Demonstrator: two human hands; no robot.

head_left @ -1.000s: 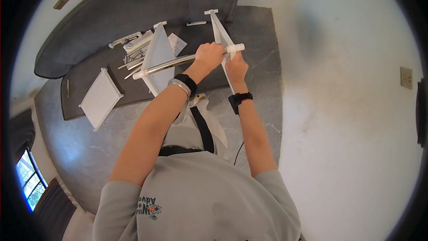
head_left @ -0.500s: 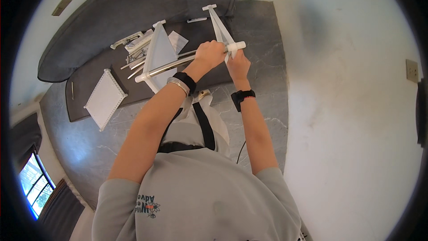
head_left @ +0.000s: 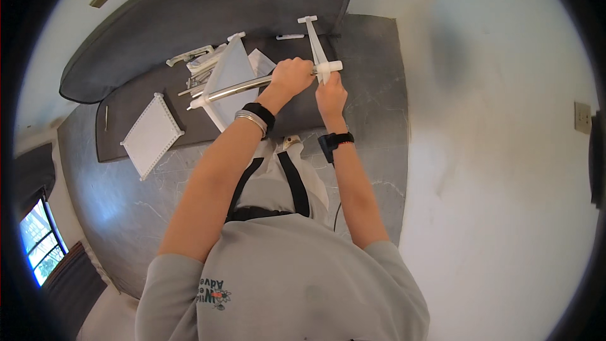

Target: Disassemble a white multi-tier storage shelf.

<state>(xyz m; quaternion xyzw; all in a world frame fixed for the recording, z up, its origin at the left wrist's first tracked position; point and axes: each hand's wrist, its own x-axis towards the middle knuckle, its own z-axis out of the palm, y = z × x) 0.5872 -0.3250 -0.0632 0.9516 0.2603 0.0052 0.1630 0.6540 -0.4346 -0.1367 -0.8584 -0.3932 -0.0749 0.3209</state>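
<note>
On the left, a white rectangular panel (head_left: 152, 134) with a ridged edge lies flat on the dark mat (head_left: 120, 127) that covers part of the grey marbled floor (head_left: 113, 208). Just beyond it, a loose heap of white parts and thin rods (head_left: 196, 66) sits on the mat, near the edge of a large grey cushion (head_left: 208, 6).

The left hand (head_left: 290, 77) has its grip clamped around a shiny metal tube (head_left: 237, 87), fingers wrapped fully over it. The tube runs from a white end piece near the heap, across a tilted white triangular panel (head_left: 230, 76), to the hands in the middle of the view.

The right hand (head_left: 331, 93) is just beside the left, its grip closed on a white plastic connector (head_left: 329, 68) at the tube's right end. A long white bar (head_left: 315, 41) with a crosspiece at its far end rises from that connector. A small white piece (head_left: 289, 36) lies near the crosspiece.

Both wrists wear dark bands. On the far right, a pale wall (head_left: 505, 151) carries a small square plate (head_left: 583, 117).
</note>
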